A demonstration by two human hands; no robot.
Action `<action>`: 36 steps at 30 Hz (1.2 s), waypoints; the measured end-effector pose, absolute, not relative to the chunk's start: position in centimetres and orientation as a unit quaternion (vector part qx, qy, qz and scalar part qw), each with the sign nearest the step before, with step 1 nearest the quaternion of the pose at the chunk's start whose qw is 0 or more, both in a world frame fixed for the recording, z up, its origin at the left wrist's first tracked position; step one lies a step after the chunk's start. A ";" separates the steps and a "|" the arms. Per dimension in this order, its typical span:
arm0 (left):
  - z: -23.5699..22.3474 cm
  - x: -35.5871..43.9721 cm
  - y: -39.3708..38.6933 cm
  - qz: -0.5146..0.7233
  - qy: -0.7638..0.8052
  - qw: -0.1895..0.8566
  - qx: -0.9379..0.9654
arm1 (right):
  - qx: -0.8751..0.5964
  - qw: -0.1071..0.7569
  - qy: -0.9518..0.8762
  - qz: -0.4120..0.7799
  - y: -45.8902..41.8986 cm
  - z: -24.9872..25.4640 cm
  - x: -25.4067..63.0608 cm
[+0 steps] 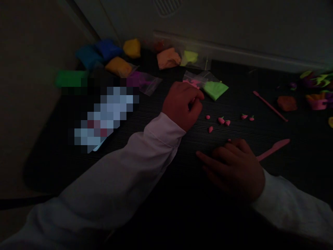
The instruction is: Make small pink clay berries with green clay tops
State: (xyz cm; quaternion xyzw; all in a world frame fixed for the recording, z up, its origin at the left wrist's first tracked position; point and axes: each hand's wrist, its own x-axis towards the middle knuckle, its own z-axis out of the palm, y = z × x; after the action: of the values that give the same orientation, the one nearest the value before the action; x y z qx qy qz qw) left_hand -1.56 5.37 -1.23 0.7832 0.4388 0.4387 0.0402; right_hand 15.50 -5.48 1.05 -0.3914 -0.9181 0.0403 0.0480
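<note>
My left hand is over the dark table beside a clear bag of pink modelling clay. Its fingers are curled in towards the thumb; whatever they hold is hidden. My right hand lies low over the table, its index finger stretched out to the left. A tiny pink bit shows just beyond its knuckles. Between the hands lie a small pink ball, a pink teardrop piece and several pink pieces with green tops. A pink clay knife is partly behind my right hand.
A bag of light green clay lies beyond my left hand. Several coloured clay packs stand at the back left, near a bright phone-like screen. Rightward are a thin pink tool, a brown lump and small clay figures.
</note>
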 end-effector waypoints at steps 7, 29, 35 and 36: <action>-1.7 -1.7 5.9 0.458 0.410 0.021 0.788 | -0.416 0.092 -0.904 0.042 -5.0 1.1 16.1; -1.4 -1.6 5.5 0.467 0.404 0.017 0.786 | -0.425 0.056 -0.903 0.025 -5.0 1.2 16.1; -1.3 -1.6 5.4 0.466 0.405 0.020 0.786 | -0.418 0.044 -0.907 0.007 -5.1 1.3 16.0; -1.3 -1.6 5.4 0.466 0.405 0.021 0.786 | -0.418 0.042 -0.907 0.003 -5.1 1.3 16.0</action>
State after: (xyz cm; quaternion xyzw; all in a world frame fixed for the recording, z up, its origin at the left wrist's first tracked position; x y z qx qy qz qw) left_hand -1.58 5.45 -1.27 0.7864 0.4045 0.4664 0.0208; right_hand 16.01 -5.08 1.29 -0.4182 -0.9074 0.0028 0.0417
